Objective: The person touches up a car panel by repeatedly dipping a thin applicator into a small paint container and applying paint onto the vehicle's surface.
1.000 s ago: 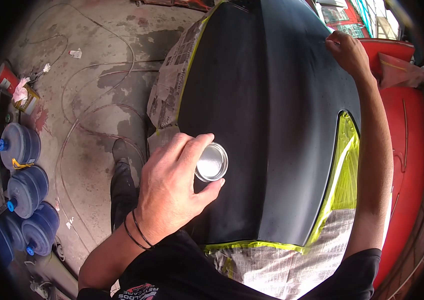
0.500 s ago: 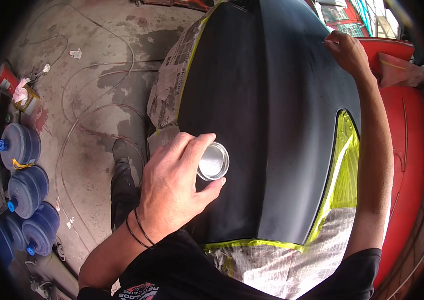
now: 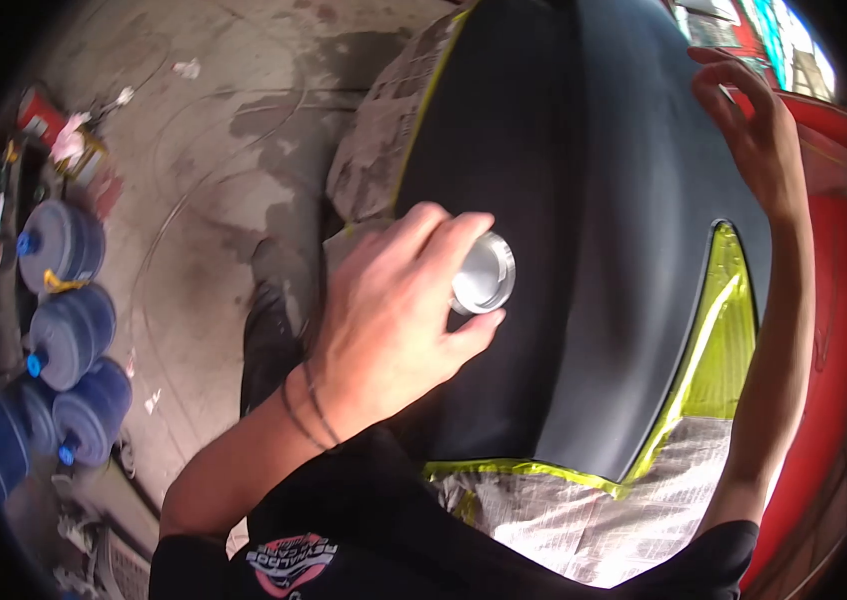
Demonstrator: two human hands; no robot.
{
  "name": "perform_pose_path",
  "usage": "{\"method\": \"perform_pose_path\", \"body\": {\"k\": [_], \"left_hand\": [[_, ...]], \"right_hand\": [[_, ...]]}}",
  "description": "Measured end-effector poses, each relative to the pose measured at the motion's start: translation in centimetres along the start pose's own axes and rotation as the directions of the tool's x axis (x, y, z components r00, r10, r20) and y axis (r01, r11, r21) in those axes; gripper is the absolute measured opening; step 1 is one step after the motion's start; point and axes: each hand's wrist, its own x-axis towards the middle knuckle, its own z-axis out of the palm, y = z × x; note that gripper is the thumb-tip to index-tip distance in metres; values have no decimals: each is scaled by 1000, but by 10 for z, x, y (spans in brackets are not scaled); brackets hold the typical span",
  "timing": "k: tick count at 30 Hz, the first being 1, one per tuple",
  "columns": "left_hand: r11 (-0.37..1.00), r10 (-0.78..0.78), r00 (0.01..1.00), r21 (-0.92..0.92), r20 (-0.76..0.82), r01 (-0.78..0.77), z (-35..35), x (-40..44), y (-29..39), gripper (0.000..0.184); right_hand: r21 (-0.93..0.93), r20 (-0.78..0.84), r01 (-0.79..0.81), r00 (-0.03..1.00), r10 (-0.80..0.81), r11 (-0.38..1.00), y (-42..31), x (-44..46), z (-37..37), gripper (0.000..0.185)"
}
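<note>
My left hand grips a small round metal tin by its side, thumb below and fingers above. The tin's bright silvery round face and rim point up toward me, over a matte black car body panel. At the panel's far right edge is my right hand, its fingers curled toward the thumb. A small pale spot shows between those fingers; whether it is something held or background I cannot tell. Yellow-green masking tape fills a pointed opening in the panel, and newspaper covers the near side.
Several blue water jugs lie at the left. A red can and crumpled paper are behind them. A thin hose curls over the concrete floor. A red car panel stands close at the right.
The view has shifted, so the floor and panel sit differently. My left hand still grips the tin. My right hand's fingers have opened a little, showing a gap between them.
</note>
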Motion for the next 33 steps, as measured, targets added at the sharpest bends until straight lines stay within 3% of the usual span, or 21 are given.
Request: {"method": "perform_pose_path", "body": {"k": [1, 2, 4, 7, 14, 24, 26, 29, 31, 33], "left_hand": [[1000, -8, 1000, -2, -11, 8, 1, 1, -1, 70], [1000, -6, 1000, -11, -26, 5, 3, 3, -1, 71], [1000, 11, 999, 1, -42, -11, 1, 7, -1, 71], [999, 29, 998, 22, -50, -28, 0, 9, 1, 72], [1000, 18, 998, 26, -52, -16, -5, 8, 5, 72], [1000, 2, 998, -16, -60, -2, -11, 8, 6, 70], [999, -6, 997, -33, -74, 4, -10, 7, 4, 69], [999, -20, 998, -43, -65, 17, -6, 7, 3, 69], [998, -24, 999, -52, -43, 22, -4, 10, 5, 69], [998, -19, 999, -60, -42, 17, -3, 13, 9, 68]], "right_hand": [[139, 1, 158, 987, -160, 978, -27, -11, 8, 24], [254, 75, 173, 977, -198, 951, -67, -21, 10, 24], [370, 56, 226, 963, -264, 901, -117, -39, 22, 23], [291, 75, 334, 926, -370, 896, -151, -47, 36, 15], [268, 89, 348, 920, -383, 899, -166, -59, 58, 15], [182, 107, 328, 930, -350, 927, -161, -69, 21, 15], [260, 131, 248, 948, -289, 933, -152, -77, 18, 15], [286, 6, 210, 975, -222, 935, -155, -84, 9, 15], [518, -38, 64, 998, -51, 853, -171, -92, 18, 16], [316, 13, 211, 974, -227, 925, -176, -93, 29, 18]]}}
